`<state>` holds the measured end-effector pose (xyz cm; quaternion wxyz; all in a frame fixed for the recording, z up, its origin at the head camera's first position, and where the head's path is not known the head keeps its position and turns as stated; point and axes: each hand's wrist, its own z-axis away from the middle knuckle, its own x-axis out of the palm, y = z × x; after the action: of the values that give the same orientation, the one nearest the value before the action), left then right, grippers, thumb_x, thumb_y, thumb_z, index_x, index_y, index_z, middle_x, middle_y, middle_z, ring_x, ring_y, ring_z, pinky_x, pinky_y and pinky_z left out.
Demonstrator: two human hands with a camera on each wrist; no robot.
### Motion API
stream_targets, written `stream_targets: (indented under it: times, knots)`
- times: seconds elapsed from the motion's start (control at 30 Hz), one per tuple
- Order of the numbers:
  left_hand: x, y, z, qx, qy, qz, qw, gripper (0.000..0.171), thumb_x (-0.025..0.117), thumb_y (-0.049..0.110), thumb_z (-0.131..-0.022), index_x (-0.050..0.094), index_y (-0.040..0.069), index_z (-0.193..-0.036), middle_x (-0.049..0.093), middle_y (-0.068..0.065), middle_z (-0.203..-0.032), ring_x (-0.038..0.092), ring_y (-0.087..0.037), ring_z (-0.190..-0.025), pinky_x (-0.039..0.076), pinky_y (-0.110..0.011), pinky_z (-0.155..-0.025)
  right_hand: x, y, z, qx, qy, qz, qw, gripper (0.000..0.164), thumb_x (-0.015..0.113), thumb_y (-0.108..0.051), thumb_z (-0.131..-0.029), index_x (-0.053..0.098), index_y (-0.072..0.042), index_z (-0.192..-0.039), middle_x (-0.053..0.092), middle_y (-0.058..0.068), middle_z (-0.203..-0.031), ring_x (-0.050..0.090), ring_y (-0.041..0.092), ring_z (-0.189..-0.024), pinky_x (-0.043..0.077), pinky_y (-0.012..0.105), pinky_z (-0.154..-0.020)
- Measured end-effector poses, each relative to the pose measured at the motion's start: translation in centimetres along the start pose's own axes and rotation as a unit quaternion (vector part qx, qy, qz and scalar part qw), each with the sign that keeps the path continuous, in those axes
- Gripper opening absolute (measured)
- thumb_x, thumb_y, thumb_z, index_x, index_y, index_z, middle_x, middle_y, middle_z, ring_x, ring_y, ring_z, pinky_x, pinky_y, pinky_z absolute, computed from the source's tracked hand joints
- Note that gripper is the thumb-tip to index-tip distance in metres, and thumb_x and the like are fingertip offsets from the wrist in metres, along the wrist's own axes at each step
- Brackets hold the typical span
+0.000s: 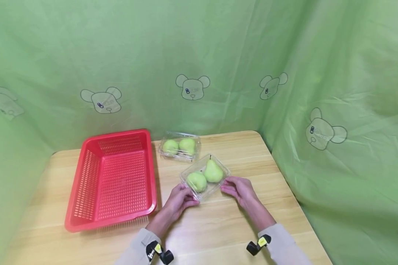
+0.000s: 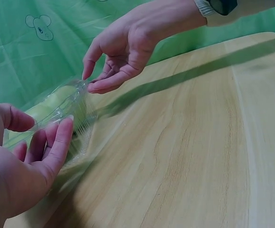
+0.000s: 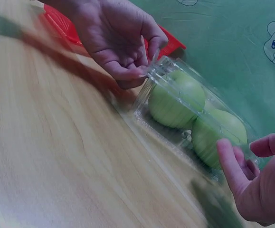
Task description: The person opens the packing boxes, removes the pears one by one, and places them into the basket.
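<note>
A clear plastic clamshell box [image 1: 208,192] sits at an angle near the table's middle, with a green apple [image 1: 196,182] and a green pear [image 1: 213,171] inside. Its lid looks closed over the fruit. My left hand [image 1: 180,201] pinches the near-left corner between thumb and fingers. At the right corner, thumb and fingers of my right hand [image 1: 240,189] pinch the box's edge. The right wrist view shows the left hand [image 3: 116,40] at one end of the box [image 3: 163,147] and the right hand [image 3: 265,183] at the other.
A red perforated basket [image 1: 152,173] stands on the left of the wooden table [image 1: 215,235]. Behind the held box lies a second clear box [image 1: 180,157] with two green fruits. Green curtains [image 1: 219,40] with bear faces hang at the back and sides.
</note>
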<state>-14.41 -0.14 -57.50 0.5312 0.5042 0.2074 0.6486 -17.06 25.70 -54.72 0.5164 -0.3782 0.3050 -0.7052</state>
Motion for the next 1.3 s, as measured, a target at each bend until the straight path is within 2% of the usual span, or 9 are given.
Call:
stream_targets:
  times: [0.27, 0.43, 0.63, 0.7, 0.8, 0.97, 1.1, 1.3]
  knots:
    - [-0.7, -0.4, 0.5, 0.003, -0.001, 0.022, 0.9997, 0.014, 0.055, 0.002, -0.096, 0.049, 0.003, -0.108, 0.065, -0.009, -0.092, 0.070, -0.018, -0.084, 0.066, -0.039, -0.090, 0.0, 0.1, 0.2, 0.006, -0.015, -0.012, 1.000, 0.036, 0.057, -0.009, -0.104, 0.053, 0.013, -0.131, 0.077, 0.010, -0.090, 0.079, 0.020, -0.081, 0.066, 0.030, -0.084]
    - [-1.2, -0.8, 1.6, -0.003, -0.016, 0.029, 0.9994, 0.022, 0.056, 0.011, -0.102, 0.050, -0.002, -0.118, 0.069, -0.009, -0.096, 0.075, -0.020, -0.087, 0.064, -0.042, -0.097, 0.1, 0.4, 0.7, 0.015, -0.016, -0.012, 1.000, 0.036, 0.055, -0.010, -0.105, 0.052, 0.013, -0.133, 0.076, 0.011, -0.093, 0.079, 0.020, -0.084, 0.065, 0.030, -0.088]
    - [-1.5, -1.1, 2.3, -0.004, -0.054, 0.018, 0.9984, 0.036, 0.058, 0.014, -0.103, 0.047, -0.006, -0.130, 0.074, -0.017, -0.114, 0.077, -0.022, -0.101, 0.060, -0.042, -0.104, 0.5, 0.8, 1.2, 0.014, -0.012, -0.006, 1.000, 0.034, 0.055, -0.008, -0.104, 0.054, 0.013, -0.130, 0.076, 0.013, -0.094, 0.079, 0.021, -0.085, 0.065, 0.032, -0.088]
    - [-1.4, -1.3, 2.4, -0.003, -0.069, 0.013, 0.9975, 0.039, 0.061, 0.014, -0.103, 0.046, -0.007, -0.132, 0.072, -0.022, -0.123, 0.077, -0.023, -0.107, 0.058, -0.043, -0.107, 0.5, 0.9, 1.4, 0.015, -0.013, 0.001, 1.000, 0.034, 0.056, -0.008, -0.103, 0.055, 0.014, -0.130, 0.077, 0.013, -0.094, 0.079, 0.022, -0.085, 0.066, 0.032, -0.087]
    - [-1.3, -1.4, 2.3, -0.001, -0.074, 0.016, 0.9971, 0.040, 0.062, 0.014, -0.102, 0.047, -0.007, -0.133, 0.069, -0.026, -0.131, 0.075, -0.026, -0.113, 0.055, -0.044, -0.109, 0.5, 1.2, 1.7, 0.018, -0.018, 0.015, 1.000, 0.036, 0.057, -0.008, -0.103, 0.055, 0.015, -0.130, 0.077, 0.014, -0.092, 0.079, 0.021, -0.084, 0.066, 0.031, -0.085]
    - [-1.1, -1.6, 2.1, 0.013, -0.038, 0.035, 0.9986, 0.030, 0.063, 0.012, -0.101, 0.054, -0.005, -0.124, 0.073, -0.022, -0.125, 0.075, -0.028, -0.113, 0.056, -0.044, -0.107, 0.4, 1.4, 1.9, 0.024, -0.035, 0.039, 0.998, 0.038, 0.060, -0.008, -0.101, 0.054, 0.016, -0.130, 0.078, 0.014, -0.088, 0.079, 0.021, -0.083, 0.066, 0.031, -0.084]
    - [-1.0, -1.8, 1.9, 0.030, -0.011, 0.051, 0.9982, 0.022, 0.063, 0.009, -0.101, 0.053, -0.001, -0.118, 0.076, -0.019, -0.118, 0.077, -0.026, -0.107, 0.058, -0.046, -0.105, 0.3, 1.5, 2.1, 0.030, -0.038, 0.050, 0.998, 0.036, 0.061, -0.006, -0.100, 0.056, 0.017, -0.127, 0.076, 0.013, -0.086, 0.079, 0.021, -0.081, 0.066, 0.031, -0.083]
    - [-0.3, -1.9, 1.8, 0.042, 0.036, 0.082, 0.9950, 0.025, 0.063, 0.007, -0.101, 0.050, -0.002, -0.120, 0.075, -0.022, -0.117, 0.078, -0.024, -0.103, 0.060, -0.044, -0.102, 0.2, 1.7, 2.6, 0.029, -0.058, 0.079, 0.995, 0.040, 0.063, -0.004, -0.097, 0.055, 0.020, -0.128, 0.077, 0.012, -0.084, 0.079, 0.020, -0.077, 0.067, 0.031, -0.079]
